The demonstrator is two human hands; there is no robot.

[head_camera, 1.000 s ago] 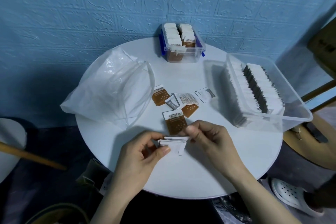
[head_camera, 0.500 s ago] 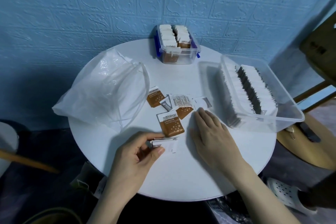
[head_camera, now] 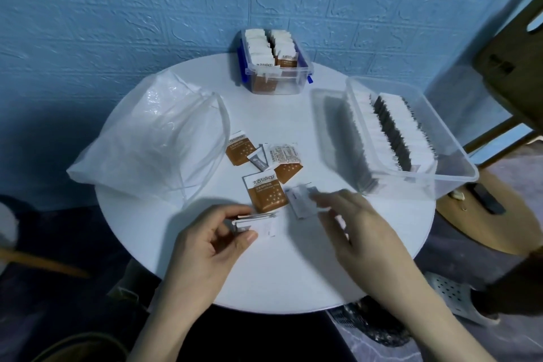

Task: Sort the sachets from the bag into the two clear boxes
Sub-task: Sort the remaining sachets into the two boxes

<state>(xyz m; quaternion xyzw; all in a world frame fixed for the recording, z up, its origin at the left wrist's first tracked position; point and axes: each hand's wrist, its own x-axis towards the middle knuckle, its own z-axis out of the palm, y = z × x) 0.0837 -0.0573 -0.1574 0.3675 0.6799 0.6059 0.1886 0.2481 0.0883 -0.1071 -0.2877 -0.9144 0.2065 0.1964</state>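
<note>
On the round white table my left hand pinches a thin stack of white sachets between thumb and fingers. My right hand is blurred; its fingertips hold a white sachet just above the tabletop. Several loose sachets lie in the middle: a brown one near my hands, another brown one, a small grey one, and a white printed one. The crumpled clear bag lies at the left. A small clear box stands at the back, a large clear box at the right.
Both boxes hold upright rows of sachets. A blue brick-patterned wall runs behind the table. A wooden stool and chair frame stand to the right, and a white perforated shoe is on the floor.
My right hand reached to the loose sachets, took a white one from beside the pile and drew it back toward my left hand. The left hand kept holding its stack.
</note>
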